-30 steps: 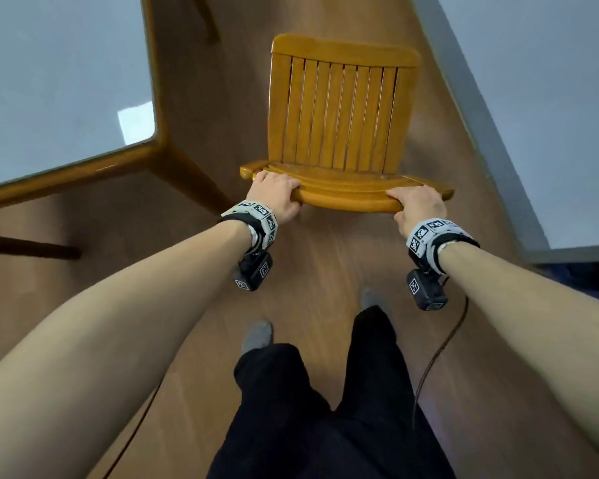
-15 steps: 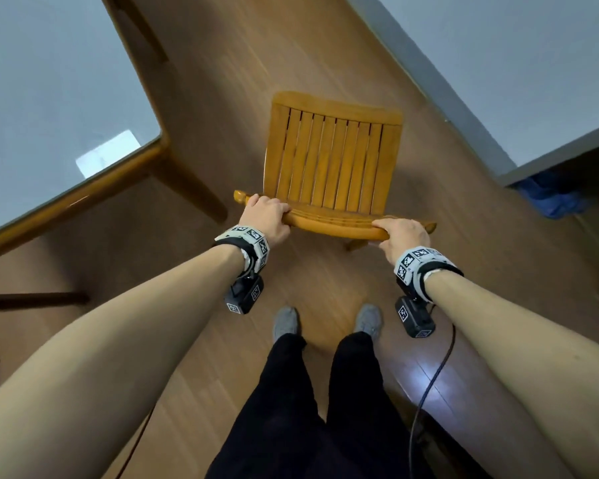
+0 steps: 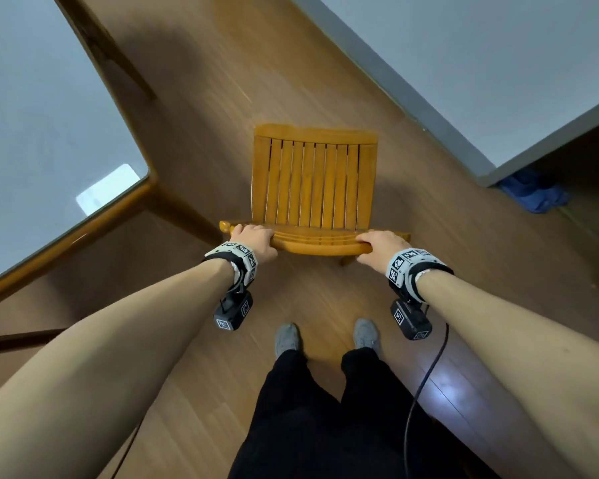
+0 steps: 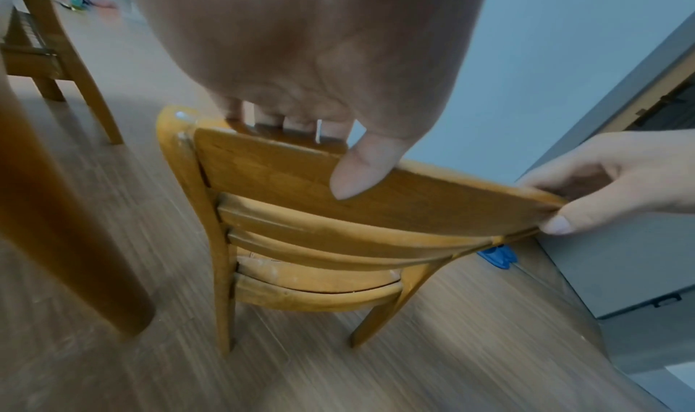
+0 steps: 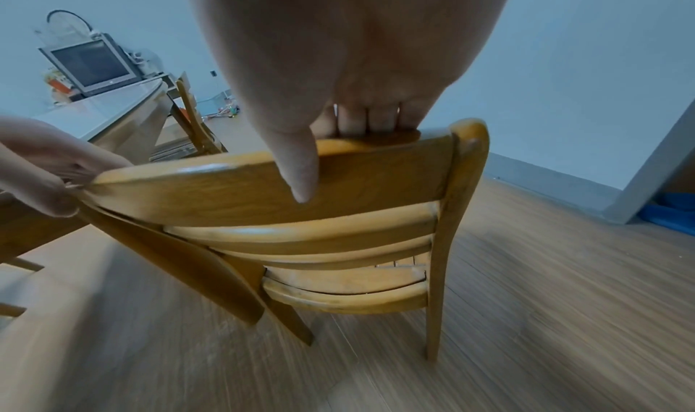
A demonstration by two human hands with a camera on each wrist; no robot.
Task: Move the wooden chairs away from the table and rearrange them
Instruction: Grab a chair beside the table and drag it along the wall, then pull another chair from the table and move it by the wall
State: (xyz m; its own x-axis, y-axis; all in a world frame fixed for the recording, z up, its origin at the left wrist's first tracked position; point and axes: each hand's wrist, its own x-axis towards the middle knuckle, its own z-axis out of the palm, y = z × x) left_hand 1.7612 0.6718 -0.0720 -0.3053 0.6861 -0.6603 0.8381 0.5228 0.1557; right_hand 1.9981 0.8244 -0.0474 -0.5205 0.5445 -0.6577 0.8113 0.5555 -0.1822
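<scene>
A person stands on a wood floor, socked feet apart, both bare arms stretched forward and down. The left hand and right hand each grip the curved top rail of a wooden chair, fingers curled over the front, thumbs pressed flat on the back. The chair faces away from the person, seat slats showing beyond the rail; whether its legs touch the floor cannot be told. It sits clear of the glass-topped table, whose corner lies to the left, with a grey wall beyond. This looks like the carrying step; next likely calls for setting the chair down in its new spot.
</scene>
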